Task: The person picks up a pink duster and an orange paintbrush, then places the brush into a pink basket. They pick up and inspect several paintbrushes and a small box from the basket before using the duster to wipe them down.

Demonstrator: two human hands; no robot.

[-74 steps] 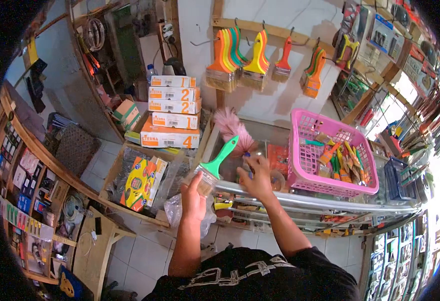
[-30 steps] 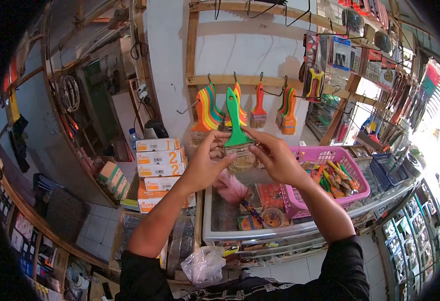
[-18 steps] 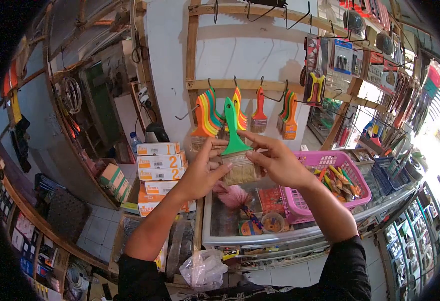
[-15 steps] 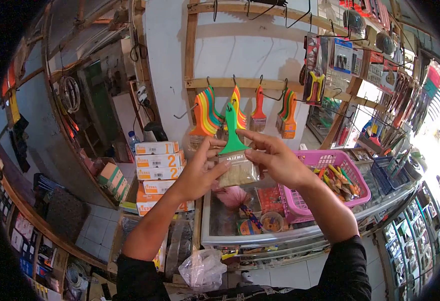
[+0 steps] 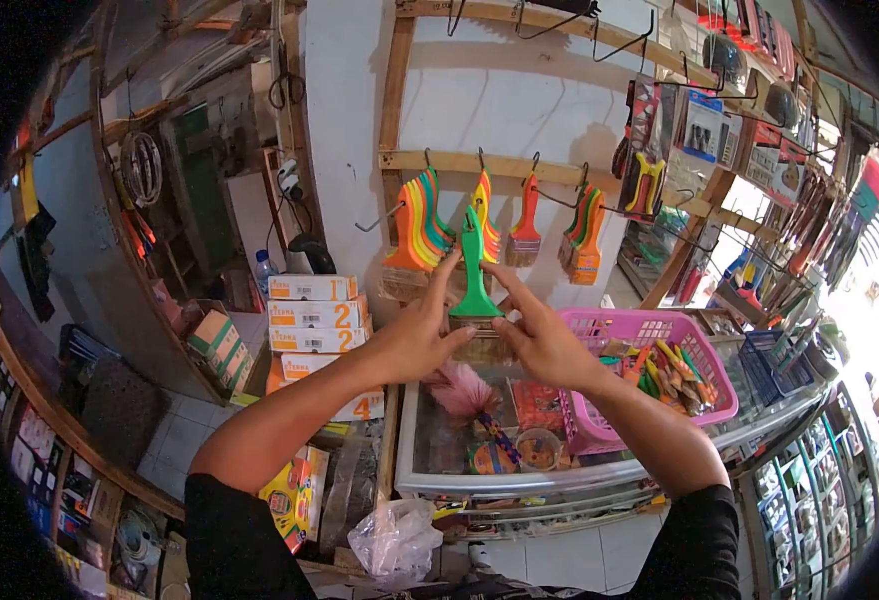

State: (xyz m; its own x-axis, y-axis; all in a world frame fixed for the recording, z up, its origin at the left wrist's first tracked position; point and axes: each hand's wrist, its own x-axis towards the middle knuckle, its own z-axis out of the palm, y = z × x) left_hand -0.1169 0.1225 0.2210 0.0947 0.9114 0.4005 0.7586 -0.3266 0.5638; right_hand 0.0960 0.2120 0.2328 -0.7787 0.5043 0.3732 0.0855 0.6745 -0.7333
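A wide paintbrush with a green handle (image 5: 474, 280) stands upright in front of me, handle up and bristles down. My left hand (image 5: 414, 342) grips its left side, thumb at the base and index finger stretched up along the handle. On the other side, my right hand (image 5: 541, 345) holds it the same way. Fingers and thumbs partly cover the bristles. Just behind the handle, a bunch of yellow and orange paintbrushes (image 5: 488, 200) hangs from a wall hook. More hang to the left (image 5: 417, 222), with a red-handled paintbrush (image 5: 526, 212) and another bunch (image 5: 586, 240) to the right.
A pink basket (image 5: 581, 425) with several paintbrushes stands on the glass counter (image 5: 429, 455), right of a pink feather duster (image 5: 461, 390). Stacked white-and-orange boxes (image 5: 314, 315) rise at left. Bare metal hooks (image 5: 619, 45) jut out above. A plastic bag (image 5: 396, 540) lies below.
Both arms have stretched further toward the wall with the green paintbrush. Its bristle end now points more away from me, and both hands have shifted their fingers along the handle.
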